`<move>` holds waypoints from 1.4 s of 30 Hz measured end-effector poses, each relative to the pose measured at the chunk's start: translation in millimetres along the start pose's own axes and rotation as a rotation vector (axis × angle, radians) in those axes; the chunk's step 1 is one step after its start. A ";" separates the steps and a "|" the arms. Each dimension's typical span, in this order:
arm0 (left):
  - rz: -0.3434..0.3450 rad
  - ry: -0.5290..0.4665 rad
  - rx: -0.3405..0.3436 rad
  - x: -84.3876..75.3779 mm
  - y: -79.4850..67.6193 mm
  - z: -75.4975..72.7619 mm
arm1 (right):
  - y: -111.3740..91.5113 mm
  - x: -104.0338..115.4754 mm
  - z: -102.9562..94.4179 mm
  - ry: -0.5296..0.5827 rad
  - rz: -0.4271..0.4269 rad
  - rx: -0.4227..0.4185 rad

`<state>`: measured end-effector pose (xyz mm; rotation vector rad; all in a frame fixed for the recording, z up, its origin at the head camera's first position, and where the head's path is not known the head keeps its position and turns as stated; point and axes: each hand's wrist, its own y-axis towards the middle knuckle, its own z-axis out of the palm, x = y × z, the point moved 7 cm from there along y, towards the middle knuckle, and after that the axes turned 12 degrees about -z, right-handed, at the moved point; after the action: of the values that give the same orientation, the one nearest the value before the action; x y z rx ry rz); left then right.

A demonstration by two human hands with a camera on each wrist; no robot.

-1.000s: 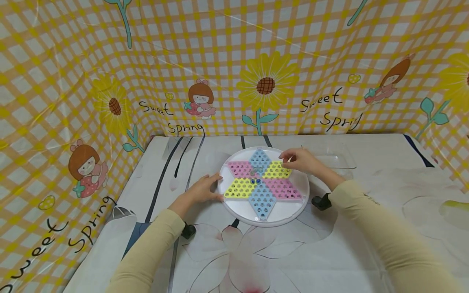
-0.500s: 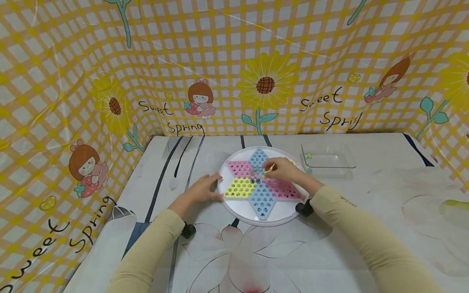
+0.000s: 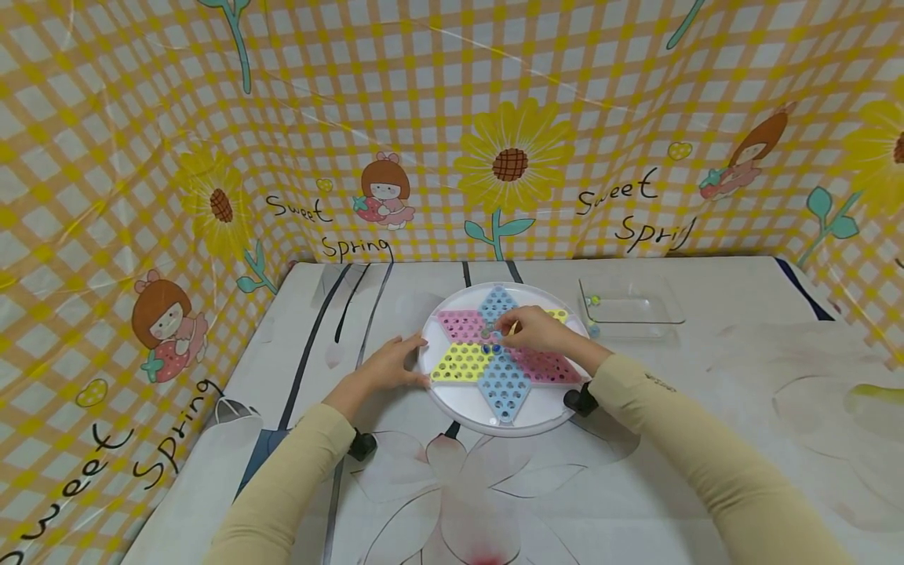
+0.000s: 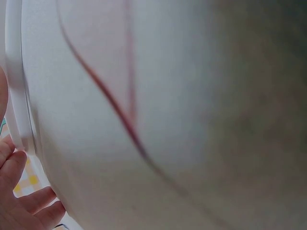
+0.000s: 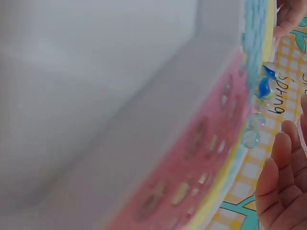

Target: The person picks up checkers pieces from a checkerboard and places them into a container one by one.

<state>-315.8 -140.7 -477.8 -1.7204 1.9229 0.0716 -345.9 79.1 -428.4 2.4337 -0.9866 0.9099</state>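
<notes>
Your right hand [image 3: 538,329] covers part of the board's centre, and its thumb side is turned away, so you cannot tell whether its bent fingers pinch a marble. Your right wrist view blurs the near pink section and crops that hand at the edge; it shows blue-swirled marbles [image 5: 265,88] and clear marbles [image 5: 251,139] grouped beside the fingertips. Your left wrist view is mostly soft pale surface, with fingers cut off at its left edge. Your left hand [image 3: 387,365] is spread, with thumb and fingertips at the left rim of the game board [image 3: 462,404].

That board lies flat before you, in the middle of the tabletop [image 3: 537,490]. Being round, it has no long axis; its star's two blue points run from you toward the far wall, yellow and pink ones flanking them.

A clear tray [image 3: 636,321] with a few marbles stands behind, to the right. Yellow checked cloth [image 3: 431,94] with sunflowers hangs around the flower-printed surface.
</notes>
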 end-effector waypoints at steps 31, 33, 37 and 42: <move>-0.011 -0.006 0.003 2.8 1.2 2.3 | 13.0 -12.9 24.9 -0.034 0.121 0.173; -0.012 -0.009 0.003 3.0 1.2 2.6 | 12.5 -12.8 24.1 -0.035 0.130 0.167; -0.015 -0.012 -0.002 3.2 0.9 2.1 | 10.8 -9.7 19.8 -0.036 0.125 0.154; -0.025 -0.014 -0.003 2.7 0.3 1.2 | 9.0 -3.7 11.6 -0.036 0.098 0.148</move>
<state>-315.8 -142.6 -480.1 -1.7413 1.8916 0.0767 -349.4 68.4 -438.6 2.5511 -1.0949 1.0089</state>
